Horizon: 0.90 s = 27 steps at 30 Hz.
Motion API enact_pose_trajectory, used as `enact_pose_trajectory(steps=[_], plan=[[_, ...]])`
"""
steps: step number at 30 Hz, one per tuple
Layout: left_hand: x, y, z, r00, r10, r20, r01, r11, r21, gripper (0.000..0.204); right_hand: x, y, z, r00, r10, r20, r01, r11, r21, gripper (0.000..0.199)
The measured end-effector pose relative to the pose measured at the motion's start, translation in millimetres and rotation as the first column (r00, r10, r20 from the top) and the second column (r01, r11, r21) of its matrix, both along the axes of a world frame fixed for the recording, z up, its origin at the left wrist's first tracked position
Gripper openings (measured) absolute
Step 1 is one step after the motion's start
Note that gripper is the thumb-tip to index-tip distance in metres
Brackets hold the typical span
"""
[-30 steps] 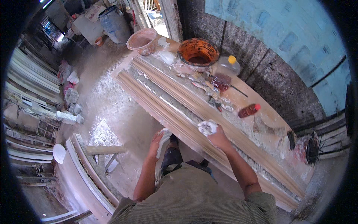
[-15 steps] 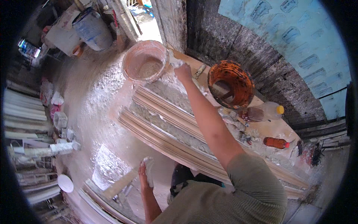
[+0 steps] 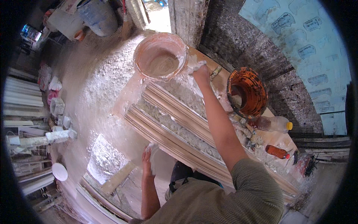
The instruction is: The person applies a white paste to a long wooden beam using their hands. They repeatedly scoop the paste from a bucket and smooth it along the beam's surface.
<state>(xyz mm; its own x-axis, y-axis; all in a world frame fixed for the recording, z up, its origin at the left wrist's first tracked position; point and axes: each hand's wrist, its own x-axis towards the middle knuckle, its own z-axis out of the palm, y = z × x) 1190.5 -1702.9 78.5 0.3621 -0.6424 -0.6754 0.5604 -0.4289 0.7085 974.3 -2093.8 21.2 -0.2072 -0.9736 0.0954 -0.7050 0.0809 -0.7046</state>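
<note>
My right hand [image 3: 201, 74] reaches to the far end of the workbench, just right of a pinkish plaster-crusted basin [image 3: 161, 56]. Its fingers look closed and are smeared white; whatever they grip is hidden among pale paste. My left hand [image 3: 147, 159] hangs low on the near side of the bench, fingers stretched upward and coated with white paste. Between the two arms run long brown grooved moulding moulds [image 3: 175, 140], with rough grey-white material [image 3: 160, 115] in the gap between them. A stubby brush-like tool [image 3: 215, 71] lies right of my right hand.
An orange, black-stained bucket [image 3: 247, 93] stands right of my right arm. Beyond it lie a clear yellow-capped bottle [image 3: 274, 124] and a small red-brown bottle [image 3: 276, 151]. A blue barrel [image 3: 97, 18] stands at the back left. White mouldings [image 3: 24, 100] are stacked along the left.
The view has shifted, so the bench and basin sit further right. My right hand stays by the basin at the far end; my left hand remains low, its palm turned slightly.
</note>
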Motion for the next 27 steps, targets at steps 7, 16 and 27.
enact_pose_trajectory(steps=[7, 16, 27], plan=[[-101.7, -30.0, 40.5, 0.984, -0.178, 0.011, 0.178, 0.971, -0.159, 0.051, -25.5, 182.9, 103.9, 0.755, 0.041, 0.654, -0.028, 0.999, -0.03, 0.042], [-153.1, 144.3, 115.8, 0.889, 0.453, -0.068, -0.452, 0.84, -0.3, 0.037, -63.6, 444.7, 182.2, 0.217, 0.432, 0.875, -0.778, 0.618, -0.112, 0.046], [-227.4, 370.8, 149.4, 0.396, 0.896, 0.202, -0.771, 0.444, -0.456, 0.023, -62.0, 634.1, 190.5, -0.037, 0.656, 0.754, -0.992, 0.066, -0.105, 0.029]])
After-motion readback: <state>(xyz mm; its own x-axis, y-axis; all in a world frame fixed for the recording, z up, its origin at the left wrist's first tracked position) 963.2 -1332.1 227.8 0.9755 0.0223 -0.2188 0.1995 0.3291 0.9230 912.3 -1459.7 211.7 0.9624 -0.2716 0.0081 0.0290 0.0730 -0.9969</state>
